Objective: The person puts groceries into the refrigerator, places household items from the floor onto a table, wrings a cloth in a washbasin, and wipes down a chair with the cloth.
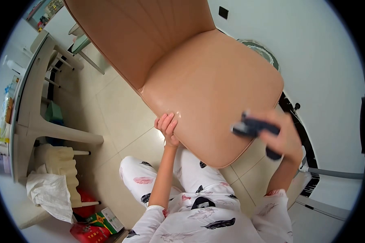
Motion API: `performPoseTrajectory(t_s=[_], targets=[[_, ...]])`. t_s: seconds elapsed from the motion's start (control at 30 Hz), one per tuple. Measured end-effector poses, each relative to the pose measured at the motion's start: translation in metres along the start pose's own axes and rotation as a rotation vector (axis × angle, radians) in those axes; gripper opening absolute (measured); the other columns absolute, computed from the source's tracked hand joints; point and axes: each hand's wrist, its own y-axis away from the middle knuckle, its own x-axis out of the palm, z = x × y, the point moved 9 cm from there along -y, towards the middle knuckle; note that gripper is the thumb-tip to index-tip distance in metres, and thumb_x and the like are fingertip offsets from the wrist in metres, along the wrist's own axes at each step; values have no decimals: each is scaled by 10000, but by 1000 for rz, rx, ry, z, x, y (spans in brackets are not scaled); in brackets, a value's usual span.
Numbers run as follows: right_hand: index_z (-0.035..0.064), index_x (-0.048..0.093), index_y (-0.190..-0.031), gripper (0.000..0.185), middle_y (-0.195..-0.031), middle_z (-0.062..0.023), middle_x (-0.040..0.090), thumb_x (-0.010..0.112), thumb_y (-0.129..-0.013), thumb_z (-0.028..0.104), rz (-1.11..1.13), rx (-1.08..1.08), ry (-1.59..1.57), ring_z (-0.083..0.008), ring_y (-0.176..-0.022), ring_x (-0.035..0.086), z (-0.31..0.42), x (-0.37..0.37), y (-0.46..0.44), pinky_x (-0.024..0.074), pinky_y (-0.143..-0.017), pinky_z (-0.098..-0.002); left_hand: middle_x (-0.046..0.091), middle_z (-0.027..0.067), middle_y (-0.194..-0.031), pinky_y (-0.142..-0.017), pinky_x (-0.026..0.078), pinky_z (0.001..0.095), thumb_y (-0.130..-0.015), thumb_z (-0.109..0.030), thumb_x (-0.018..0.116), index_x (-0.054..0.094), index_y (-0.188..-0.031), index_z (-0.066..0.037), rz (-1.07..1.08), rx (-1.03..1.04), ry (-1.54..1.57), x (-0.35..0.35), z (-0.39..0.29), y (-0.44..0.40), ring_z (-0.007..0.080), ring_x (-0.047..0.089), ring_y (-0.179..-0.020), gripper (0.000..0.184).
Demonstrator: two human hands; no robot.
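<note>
A tan padded chair [215,81] fills the middle of the view, its seat tilted toward me and its backrest rising at the upper left. My left hand [167,127] grips the seat's near left edge, fingers on top of the padding. Over the seat's right edge, my right hand [282,131] is wrapped round a dark handheld tool [249,126], blurred by motion. The tool's front end is over the seat; whether it touches the surface cannot be made out.
On the left stands a table [61,129] with items on top. Below it are a stool with a white cloth [50,192], red bags and a green box [107,218]. A green round object [267,54] lies behind the chair, near the white wall [320,81].
</note>
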Motion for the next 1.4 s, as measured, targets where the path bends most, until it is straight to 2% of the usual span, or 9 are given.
performPoseTrajectory(t_s=[0.23, 0.3, 0.37, 0.43, 0.57, 0.67, 0.73, 1.03, 1.4], targets=[[93, 538, -1109, 392, -932, -93, 596, 581, -744, 228, -232, 111, -214, -151, -811, 553, -71, -22, -166, 436, -706, -246, 491, 62, -1146, -982, 198, 415, -800, -223, 260, 467, -1042, -126, 47, 2, -46, 1, -1, 0, 242, 397, -1114, 333], [143, 545, -1112, 409, -1047, -104, 562, 589, -725, 269, -138, 71, 101, -211, -894, 541, -95, 6, -205, 424, -758, -293, 490, 64, -1149, -982, 199, 416, -799, -220, 260, 467, -1047, -124, 51, -8, -39, 1, -2, -1, 245, 396, -1115, 337], [169, 531, -1131, 440, -1181, -112, 481, 585, -713, 295, -370, -150, 774, -285, -999, 483, -91, 46, -199, 394, -826, -360, 489, 66, -1151, -983, 200, 416, -799, -216, 261, 467, -1052, -122, 52, -21, -37, 1, -1, 0, 247, 396, -1116, 340], [186, 519, -1142, 467, -1215, -117, 437, 600, -686, 249, -344, -86, 820, -324, -1052, 425, -86, 58, -197, 374, -850, -406, 489, 71, -1153, -983, 200, 418, -797, -207, 275, 469, -1057, -117, 33, -16, -22, 1, -1, 0, 250, 396, -1117, 337], [161, 549, -1098, 471, -1066, -161, 518, 624, -634, 188, -362, -231, 651, -336, -918, 511, -74, 71, -195, 434, -765, -404, 491, 75, -1151, -984, 199, 418, -796, -205, 290, 471, -1055, -114, 10, -57, 0, -1, -3, 0, 252, 397, -1117, 328], [136, 583, -1045, 404, -939, -171, 568, 602, -645, 182, -249, -76, 541, -327, -805, 558, -74, 76, -206, 459, -710, -386, 494, 79, -1148, -985, 200, 415, -791, -194, 302, 474, -1049, -109, -3, -43, 30, -2, -3, -2, 258, 400, -1115, 322], [89, 607, -990, 353, -849, -172, 584, 586, -648, 173, -158, -284, 313, -329, -749, 568, -44, 97, -188, 465, -686, -383, 491, 95, -1151, -984, 207, 415, -785, -185, 296, 477, -1047, -100, 0, -18, 19, -1, -7, -3, 270, 406, -1111, 329], [34, 588, -945, 275, -786, -121, 526, 586, -692, 139, 123, -537, 261, -282, -700, 533, 39, 151, -78, 435, -591, -342, 471, 125, -1180, -971, 236, 435, -801, -190, 294, 476, -1063, -106, 34, -45, 25, -7, -9, -5, 300, 425, -1104, 330], [75, 631, -858, 230, -699, -69, 533, 605, -645, 160, 428, -314, 259, -231, -631, 546, 35, 124, -1, 448, -547, -312, 479, 93, -1181, -963, 256, 410, -827, -213, 286, 480, -1075, -139, 95, 4, 0, -3, -11, -5, 258, 430, -1102, 323]])
